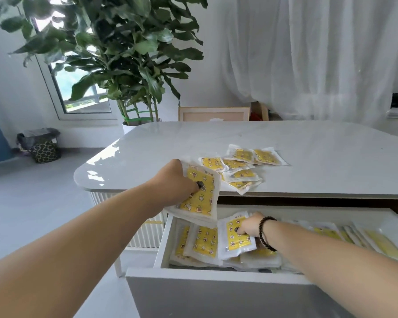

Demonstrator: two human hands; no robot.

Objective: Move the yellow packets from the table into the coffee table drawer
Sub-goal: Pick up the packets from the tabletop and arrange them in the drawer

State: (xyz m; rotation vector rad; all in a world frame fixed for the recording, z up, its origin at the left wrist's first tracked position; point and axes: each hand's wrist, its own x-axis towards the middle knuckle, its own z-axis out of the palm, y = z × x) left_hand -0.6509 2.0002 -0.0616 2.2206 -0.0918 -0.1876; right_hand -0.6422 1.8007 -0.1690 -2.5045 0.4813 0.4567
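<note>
Head view: the left hand (177, 180) grips a small stack of yellow packets (199, 193) above the open coffee table drawer (216, 275), while the right hand (248, 226) pinches one packet (236, 235) down among those already filed there. About seven loose packets (241, 165) remain on the table (308, 143); the drawer's count is unclear. It would be best to slot each packet upright beside its neighbours, lowering the left stack only once the right hand clears.

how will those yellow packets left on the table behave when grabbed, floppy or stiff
Probably floppy: the stack of packets that the left hand grips bends and droops at its lower edge. Likely light, since several hang from one grip. The yellow packets on the table look glossy, so they may slide apart on the shiny table.
</note>
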